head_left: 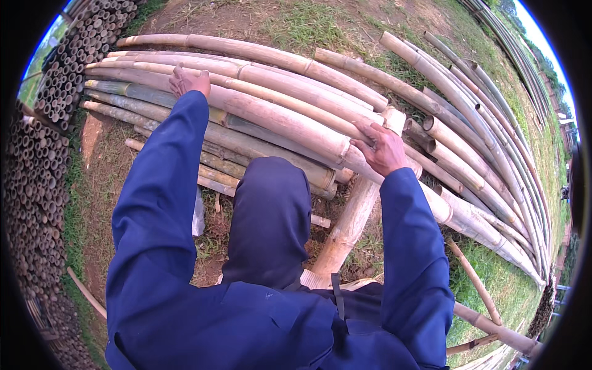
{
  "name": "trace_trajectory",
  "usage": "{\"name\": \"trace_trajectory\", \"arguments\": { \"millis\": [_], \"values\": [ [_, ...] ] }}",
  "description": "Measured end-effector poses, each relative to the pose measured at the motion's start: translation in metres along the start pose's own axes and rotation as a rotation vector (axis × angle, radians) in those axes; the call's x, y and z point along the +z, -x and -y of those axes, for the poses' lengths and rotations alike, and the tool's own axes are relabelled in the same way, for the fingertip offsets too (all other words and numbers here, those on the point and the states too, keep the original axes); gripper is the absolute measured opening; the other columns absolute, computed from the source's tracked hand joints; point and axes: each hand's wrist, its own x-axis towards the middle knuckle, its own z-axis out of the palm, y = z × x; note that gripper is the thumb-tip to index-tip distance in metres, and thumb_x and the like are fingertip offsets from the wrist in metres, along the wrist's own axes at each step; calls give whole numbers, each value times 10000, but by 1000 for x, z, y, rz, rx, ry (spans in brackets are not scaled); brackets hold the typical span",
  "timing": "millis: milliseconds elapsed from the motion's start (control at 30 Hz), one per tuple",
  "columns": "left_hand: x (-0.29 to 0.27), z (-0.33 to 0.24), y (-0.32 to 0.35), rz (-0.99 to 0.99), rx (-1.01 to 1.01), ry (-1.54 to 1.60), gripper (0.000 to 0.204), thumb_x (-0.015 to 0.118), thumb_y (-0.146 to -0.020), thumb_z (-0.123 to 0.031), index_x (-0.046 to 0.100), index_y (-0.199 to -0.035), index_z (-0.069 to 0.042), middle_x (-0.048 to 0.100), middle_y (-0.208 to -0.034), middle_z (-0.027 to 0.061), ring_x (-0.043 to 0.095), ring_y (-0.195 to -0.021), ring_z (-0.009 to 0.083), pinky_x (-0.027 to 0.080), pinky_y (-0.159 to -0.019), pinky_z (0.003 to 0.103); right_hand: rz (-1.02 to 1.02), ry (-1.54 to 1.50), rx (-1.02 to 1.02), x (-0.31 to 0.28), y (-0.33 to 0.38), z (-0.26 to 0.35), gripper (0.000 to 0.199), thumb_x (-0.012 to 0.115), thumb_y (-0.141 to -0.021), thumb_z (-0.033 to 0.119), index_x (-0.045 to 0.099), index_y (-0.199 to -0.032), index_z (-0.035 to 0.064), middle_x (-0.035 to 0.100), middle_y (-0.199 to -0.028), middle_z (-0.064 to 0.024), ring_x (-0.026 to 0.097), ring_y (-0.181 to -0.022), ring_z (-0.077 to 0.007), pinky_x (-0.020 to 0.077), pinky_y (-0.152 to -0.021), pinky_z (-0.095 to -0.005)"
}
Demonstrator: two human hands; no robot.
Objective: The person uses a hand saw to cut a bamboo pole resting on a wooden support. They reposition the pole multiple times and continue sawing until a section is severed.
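Observation:
A long, thick bamboo pole (280, 117) runs from the far left toward the lower right, lying over other poles. My left hand (188, 81) is on it toward its left end, fingers curled over the top. Further right, my right hand (381, 148) grips the same pole close to a joint, fingers bent round its upper side. A thinner yellowish pole (271, 92) lies along its far side, close to the fingers of both hands. The undersides of both hands are hidden. Blue sleeves cover my arms.
An upright-looking thick bamboo support (348, 228) crosses beneath the poles. More poles (487, 148) fan out at the right. Cut bamboo ends are stacked in a tall pile (37, 191) at the left. Grass and bare soil (234, 18) lie beyond.

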Motion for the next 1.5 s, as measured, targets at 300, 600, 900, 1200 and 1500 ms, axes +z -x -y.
{"name": "trace_trajectory", "arguments": {
  "millis": [300,600,900,1200,1500],
  "values": [
    [19,-100,135,735,1444,-114,1011,777,-680,-738,546,-1373,-39,623,-1260,139,593,-1210,292,424,-1059,426,4,133,189,42,17,6,396,781,-859,345,757,-1224,194,639,-1145,-39,593,-1108,-262,462,-934,-429],
    [59,-119,174,976,1439,-241,1087,879,-631,-619,484,-1438,-9,619,-1309,153,601,-1204,307,427,-1057,419,-115,43,214,59,50,-4,383,727,-909,378,725,-1270,249,615,-1385,-61,532,-1303,-264,334,-1109,-484],
    [73,-110,173,580,1683,144,542,603,-932,-601,590,-1060,-75,570,-1013,96,580,-964,268,475,-892,392,-64,-5,242,43,88,-23,508,769,-880,172,662,-1374,216,650,-1296,-91,595,-1192,-312,460,-1021,-445],
    [63,-104,165,582,1509,-24,600,549,-934,-679,601,-1000,-85,669,-916,99,663,-908,279,515,-860,405,-102,67,80,52,55,-25,404,688,-911,118,654,-1313,138,590,-981,-110,560,-939,-334,481,-878,-462],
    [32,-107,121,506,1242,-84,742,548,-876,-779,604,-907,-40,648,-846,148,670,-860,345,528,-802,470,-155,198,35,28,23,-39,232,576,-848,-7,614,-1063,72,569,-969,-142,564,-957,-358,457,-838,-467]
  ]
}}
